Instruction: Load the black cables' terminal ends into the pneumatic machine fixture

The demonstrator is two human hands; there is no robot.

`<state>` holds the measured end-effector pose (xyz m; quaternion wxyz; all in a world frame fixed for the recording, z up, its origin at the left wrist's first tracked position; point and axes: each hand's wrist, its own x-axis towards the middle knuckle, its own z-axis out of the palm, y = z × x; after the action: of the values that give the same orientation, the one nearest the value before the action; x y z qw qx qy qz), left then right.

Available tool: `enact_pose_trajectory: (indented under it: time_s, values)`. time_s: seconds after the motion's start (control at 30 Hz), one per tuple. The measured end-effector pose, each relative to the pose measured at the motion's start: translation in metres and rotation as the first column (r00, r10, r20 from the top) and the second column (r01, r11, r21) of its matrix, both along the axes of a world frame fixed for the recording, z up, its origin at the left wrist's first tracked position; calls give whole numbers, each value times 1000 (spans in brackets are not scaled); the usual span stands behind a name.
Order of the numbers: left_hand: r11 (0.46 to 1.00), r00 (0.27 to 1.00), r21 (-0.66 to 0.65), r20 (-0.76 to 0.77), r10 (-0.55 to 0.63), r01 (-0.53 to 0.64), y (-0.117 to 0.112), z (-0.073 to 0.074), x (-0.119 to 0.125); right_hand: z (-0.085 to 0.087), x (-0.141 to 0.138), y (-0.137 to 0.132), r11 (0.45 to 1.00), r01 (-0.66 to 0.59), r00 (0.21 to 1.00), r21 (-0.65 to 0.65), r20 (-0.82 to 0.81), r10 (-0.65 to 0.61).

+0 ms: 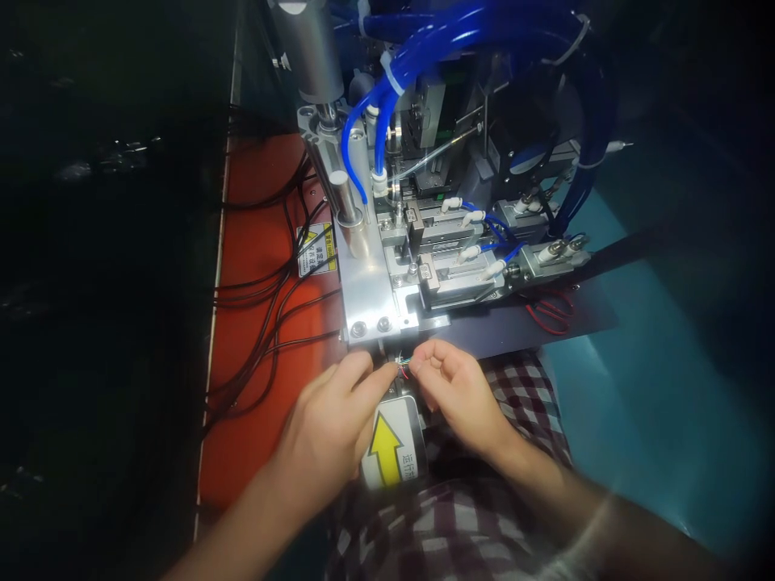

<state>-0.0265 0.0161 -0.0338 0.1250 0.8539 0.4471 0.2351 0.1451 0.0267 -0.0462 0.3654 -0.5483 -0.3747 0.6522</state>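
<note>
Both my hands meet at the front edge of a metal machine fixture (370,298). Between them are thin coloured wires (404,367), with red and green strands showing. My left hand (330,411) has thumb and forefinger closed at the left end of these wires. From the right, my right hand (457,391) pinches the other end with its fingertips. What the wires join to is too small to make out. Just below the hands lies a white label with a yellow arrow (387,452).
Thick blue air tubes (484,32) arch over the fixture. Small pneumatic cylinders (463,278) with white fittings stand at its right. Black cables (275,315) run across an orange surface (260,452) at left. A yellow warning label (316,248) sits beside the fixture. A red wire loop (550,315) lies right.
</note>
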Motion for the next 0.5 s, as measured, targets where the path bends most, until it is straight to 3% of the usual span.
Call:
enact_pose_trajectory:
  time_s: [0.5]
  values:
    - [1000,1000,-5,-5,-9,9,1,1,0,-7,4,2,996,-65,998,59,0,65]
